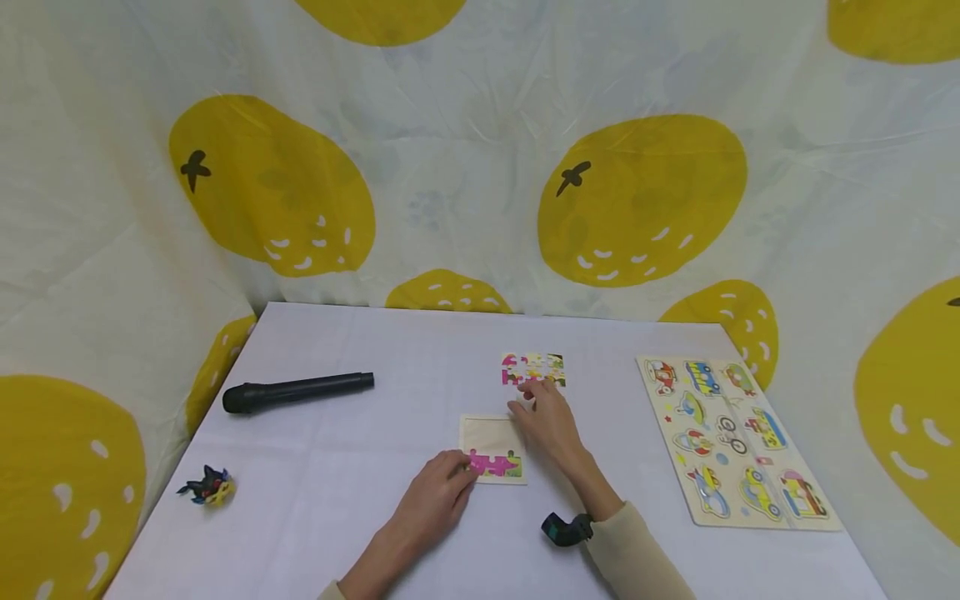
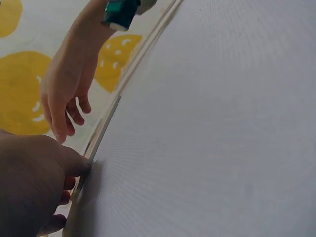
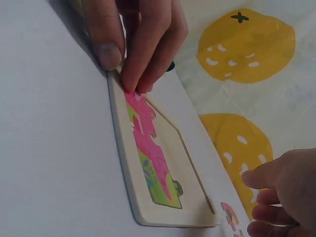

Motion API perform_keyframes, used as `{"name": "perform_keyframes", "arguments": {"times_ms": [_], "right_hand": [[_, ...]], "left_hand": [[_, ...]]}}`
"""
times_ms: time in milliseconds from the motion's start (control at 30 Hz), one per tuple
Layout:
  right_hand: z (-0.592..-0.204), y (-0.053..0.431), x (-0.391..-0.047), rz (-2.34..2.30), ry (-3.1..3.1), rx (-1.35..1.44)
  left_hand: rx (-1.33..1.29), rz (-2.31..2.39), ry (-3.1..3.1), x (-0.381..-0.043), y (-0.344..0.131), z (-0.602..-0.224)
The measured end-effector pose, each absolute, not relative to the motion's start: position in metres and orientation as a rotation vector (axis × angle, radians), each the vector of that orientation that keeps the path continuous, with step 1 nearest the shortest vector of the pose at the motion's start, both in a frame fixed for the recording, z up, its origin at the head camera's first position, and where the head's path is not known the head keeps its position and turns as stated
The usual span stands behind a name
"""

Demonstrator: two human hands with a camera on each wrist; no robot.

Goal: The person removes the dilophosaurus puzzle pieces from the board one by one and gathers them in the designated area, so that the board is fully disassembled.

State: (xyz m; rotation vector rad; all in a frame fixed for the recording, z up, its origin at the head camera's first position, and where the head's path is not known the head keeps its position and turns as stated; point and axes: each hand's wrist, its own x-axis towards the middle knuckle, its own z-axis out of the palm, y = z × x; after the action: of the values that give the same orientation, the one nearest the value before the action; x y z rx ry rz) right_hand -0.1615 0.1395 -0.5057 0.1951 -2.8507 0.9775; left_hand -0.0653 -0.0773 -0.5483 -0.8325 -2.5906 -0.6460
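Note:
A small wooden puzzle frame [image 1: 487, 433] lies on the table, with a row of joined pink and green pieces [image 1: 497, 465] along its near side. My left hand [image 1: 435, 492] holds the frame's near-left corner. In the right wrist view its thumb [image 3: 107, 57] lies against the rim while the fingertips rest on the end piece. Beyond the frame is a group of loose jigsaw pieces [image 1: 534, 365]. My right hand [image 1: 551, 421] hovers at their near edge, fingers loosely bent and thumb apart, nothing visible in its grasp. Its fingertips hide part of the lower row.
A black microphone [image 1: 300, 392] lies at the left, with a small dark figurine [image 1: 207, 486] nearer the front. On the right is a wooden vehicle puzzle board [image 1: 738, 442]. A black wrist device [image 1: 566, 529] sits by my right sleeve. Fruit-patterned cloth [image 1: 450, 183] hangs behind the table.

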Motion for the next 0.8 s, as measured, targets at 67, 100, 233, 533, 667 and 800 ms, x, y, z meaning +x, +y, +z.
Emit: {"name": "perform_keyframes", "arguments": {"times_ms": [67,100,233,533,667,800], "right_hand": [[-0.505,0.140,-0.155,0.972,-2.866,0.209],[-0.505,0.141,-0.152,0.971,-2.872,0.215],[-0.505,0.142,-0.139,0.962,-2.891,0.252],[-0.509,0.143,-0.120,0.964,-2.951,0.271],[-0.512,0.143,-0.111,0.932,-2.985,0.293],[-0.514,0.143,-0.103,0.895,-2.991,0.328]], "left_hand": [[-0.827,-0.658,-2.596,-0.066,-0.077,-0.548],[-0.825,-0.661,-2.595,-0.066,-0.076,-0.548],[-0.843,-0.648,-2.536,-0.066,-0.074,-0.548],[-0.873,-0.586,-2.491,-0.064,-0.060,-0.547],[-0.883,-0.560,-2.470,-0.063,-0.056,-0.547],[-0.895,-0.506,-2.481,-0.063,-0.054,-0.549]]}}
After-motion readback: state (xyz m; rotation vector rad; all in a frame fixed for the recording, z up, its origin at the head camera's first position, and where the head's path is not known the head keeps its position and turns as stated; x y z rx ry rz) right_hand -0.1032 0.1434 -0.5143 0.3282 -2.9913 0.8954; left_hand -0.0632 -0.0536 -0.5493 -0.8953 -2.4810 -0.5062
